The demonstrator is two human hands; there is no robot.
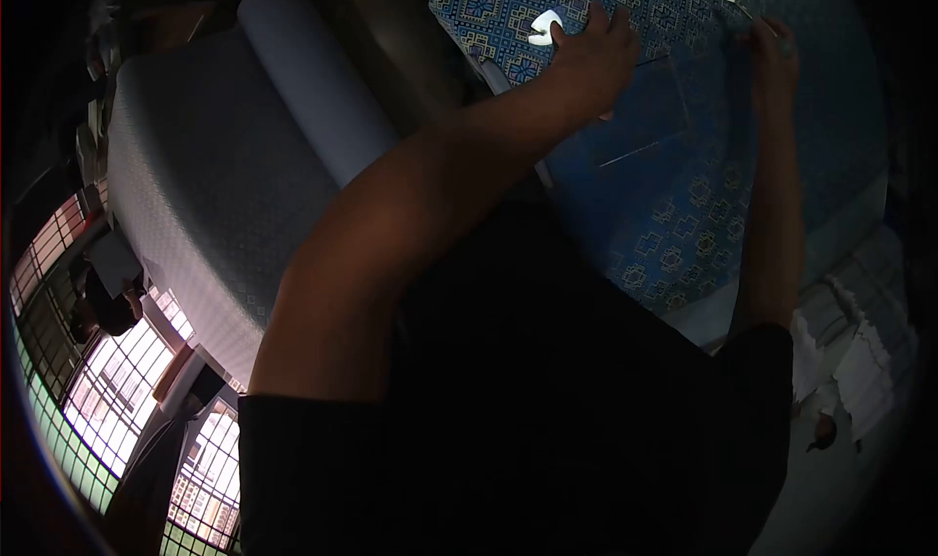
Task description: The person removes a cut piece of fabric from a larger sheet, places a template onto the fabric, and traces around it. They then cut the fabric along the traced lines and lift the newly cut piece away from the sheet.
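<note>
Over blue patterned cloth (pixel 674 234), my left hand (pixel 598 58) is spread, palm down, fingers apart. One of its fingers overlaps a small bright white piece (pixel 545 28); contact is unclear. To the right, my right hand (pixel 774 58) has its fingers closed on a thin tool (pixel 738 7) with a pale tip, pointing up and left. Between and below the hands, a plain dark blue area (pixel 635 126) with thin straight edge lines lies on the cloth.
A pale roll (pixel 313 77) lies across a large grey textured surface (pixel 215 136) at left. Barred windows (pixel 117 390) and a person (pixel 107 292) are at the far left. White crumpled material (pixel 860 361) is at lower right.
</note>
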